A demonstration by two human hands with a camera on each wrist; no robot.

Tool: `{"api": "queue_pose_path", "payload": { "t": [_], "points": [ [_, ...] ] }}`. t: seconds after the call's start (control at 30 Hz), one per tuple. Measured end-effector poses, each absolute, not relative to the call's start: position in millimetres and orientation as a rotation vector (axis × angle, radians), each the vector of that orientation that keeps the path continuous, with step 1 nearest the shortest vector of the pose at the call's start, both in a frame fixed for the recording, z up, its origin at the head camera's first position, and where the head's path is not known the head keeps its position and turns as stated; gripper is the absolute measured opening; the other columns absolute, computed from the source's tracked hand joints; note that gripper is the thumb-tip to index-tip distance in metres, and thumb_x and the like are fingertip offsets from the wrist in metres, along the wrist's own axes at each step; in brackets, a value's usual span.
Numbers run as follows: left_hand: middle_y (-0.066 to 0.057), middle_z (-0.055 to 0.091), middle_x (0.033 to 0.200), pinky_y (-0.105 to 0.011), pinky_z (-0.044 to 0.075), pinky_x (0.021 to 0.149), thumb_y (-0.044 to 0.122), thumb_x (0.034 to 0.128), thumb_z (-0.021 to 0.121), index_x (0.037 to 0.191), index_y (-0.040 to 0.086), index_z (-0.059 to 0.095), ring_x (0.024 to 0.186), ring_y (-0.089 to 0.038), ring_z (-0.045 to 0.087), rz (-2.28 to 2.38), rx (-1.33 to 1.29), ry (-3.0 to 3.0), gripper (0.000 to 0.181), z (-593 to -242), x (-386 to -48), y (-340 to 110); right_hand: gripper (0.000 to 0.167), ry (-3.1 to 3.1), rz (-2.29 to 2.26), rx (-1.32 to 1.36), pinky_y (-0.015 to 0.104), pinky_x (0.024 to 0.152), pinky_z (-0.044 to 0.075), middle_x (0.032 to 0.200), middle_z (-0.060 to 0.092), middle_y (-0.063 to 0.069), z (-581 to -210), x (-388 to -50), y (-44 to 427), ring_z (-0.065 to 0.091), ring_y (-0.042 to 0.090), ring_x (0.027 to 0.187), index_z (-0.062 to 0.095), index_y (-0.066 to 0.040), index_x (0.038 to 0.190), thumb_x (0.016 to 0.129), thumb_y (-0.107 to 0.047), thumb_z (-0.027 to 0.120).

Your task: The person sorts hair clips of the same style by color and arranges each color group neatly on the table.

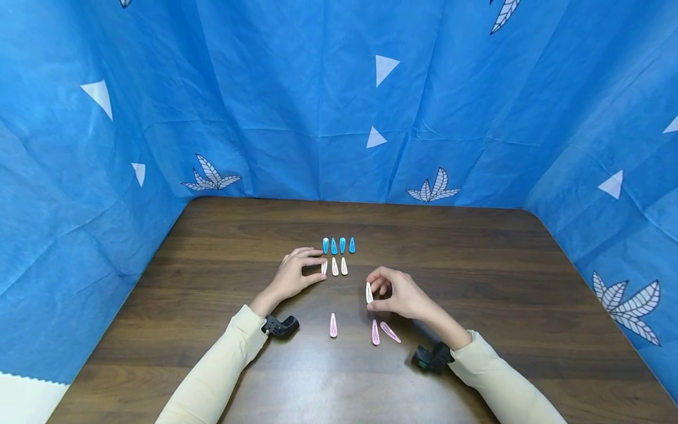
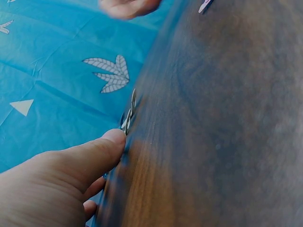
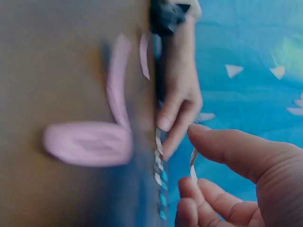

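My left hand [image 1: 291, 274] pinches a white snap hair clip [image 1: 324, 268] at the left end of a row on the table, thumb at its near end and a finger at its far end. Two more white hair clips lie just right of it, one of them the middle clip [image 1: 335, 267]. Between the thumb and fingers of my right hand [image 1: 399, 294] is another white hair clip [image 1: 369, 292], held off the table to the right of that row. In the right wrist view this held clip [image 3: 193, 165] shows edge-on.
Several blue hair clips [image 1: 334, 246] form a row behind the white ones. Nearer me lie three pink hair clips: one on the left [image 1: 333, 325], two close together by my right hand, including a slanted clip [image 1: 390, 332]. A blue curtain [image 1: 318, 106] surrounds the wooden table [image 1: 466, 247].
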State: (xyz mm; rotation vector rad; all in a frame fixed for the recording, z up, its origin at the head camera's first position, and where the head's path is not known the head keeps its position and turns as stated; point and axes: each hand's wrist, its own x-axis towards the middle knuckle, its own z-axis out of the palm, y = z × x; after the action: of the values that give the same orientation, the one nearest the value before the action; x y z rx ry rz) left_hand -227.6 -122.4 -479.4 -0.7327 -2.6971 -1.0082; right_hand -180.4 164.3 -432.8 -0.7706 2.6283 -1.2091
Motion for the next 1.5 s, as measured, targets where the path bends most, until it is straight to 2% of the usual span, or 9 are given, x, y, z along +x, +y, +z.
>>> {"api": "queue_pose_path", "payload": {
  "t": [0.2,0.4,0.53,0.9,1.17,1.5],
  "points": [
    [-0.005,0.063,0.133,-0.054,0.035,0.104,0.026,0.0811,0.079,0.118,0.011,0.072,0.133,-0.029,0.048,-1.02,-0.721,-2.701,0.041,-480.2,-228.0,-122.2,0.044,2.599,-1.339,-0.745,0.032,0.073,0.05,0.09,0.066,0.008,-422.3,-214.7,159.7,0.059,0.018,0.078,0.064,-0.001,0.111,0.073,-0.009,0.085],
    [-0.005,0.063,0.133,-0.053,0.035,0.105,0.026,0.0811,0.079,0.118,0.011,0.072,0.133,-0.029,0.048,-1.011,-0.72,-2.704,0.04,-481.7,-228.7,-122.6,0.044,2.548,-1.347,-0.738,0.027,0.072,0.049,0.092,0.067,0.015,-427.4,-242.2,151.3,0.058,0.019,0.078,0.064,0.001,0.113,0.074,-0.007,0.084],
    [-0.005,0.063,0.133,-0.053,0.035,0.104,0.027,0.0812,0.079,0.118,0.011,0.072,0.133,-0.029,0.048,-1.006,-0.722,-2.701,0.04,-482.6,-228.9,-122.5,0.044,2.537,-1.328,-0.71,0.027,0.071,0.049,0.09,0.067,0.013,-433.4,-252.4,145.2,0.057,0.017,0.077,0.065,0.0,0.112,0.074,-0.008,0.084],
    [-0.005,0.064,0.132,-0.053,0.036,0.103,0.027,0.0812,0.079,0.118,0.012,0.072,0.132,-0.029,0.048,-1.02,-0.726,-2.696,0.04,-482.4,-227.9,-122.4,0.042,2.526,-1.263,-0.688,0.025,0.061,0.047,0.085,0.068,0.01,-446.4,-262.0,139.9,0.057,0.012,0.069,0.065,-0.001,0.109,0.073,-0.01,0.085],
    [-0.005,0.064,0.133,-0.053,0.036,0.103,0.027,0.0814,0.079,0.118,0.012,0.072,0.132,-0.029,0.048,-1.007,-0.735,-2.705,0.04,-481.9,-227.6,-123.2,0.041,2.556,-1.205,-0.651,0.024,0.06,0.044,0.083,0.067,0.004,-449.5,-262.4,137.9,0.054,0.012,0.066,0.066,-0.005,0.107,0.072,-0.013,0.087],
    [-0.005,0.064,0.132,-0.052,0.036,0.103,0.026,0.081,0.079,0.118,0.011,0.073,0.132,-0.029,0.049,-1.015,-0.729,-2.693,0.04,-481.3,-229.7,-123.5,0.042,2.586,-1.196,-0.668,0.024,0.061,0.044,0.082,0.067,0.008,-448.4,-262.3,135.2,0.053,0.012,0.066,0.066,-0.004,0.106,0.071,-0.012,0.087]
  ]
}}
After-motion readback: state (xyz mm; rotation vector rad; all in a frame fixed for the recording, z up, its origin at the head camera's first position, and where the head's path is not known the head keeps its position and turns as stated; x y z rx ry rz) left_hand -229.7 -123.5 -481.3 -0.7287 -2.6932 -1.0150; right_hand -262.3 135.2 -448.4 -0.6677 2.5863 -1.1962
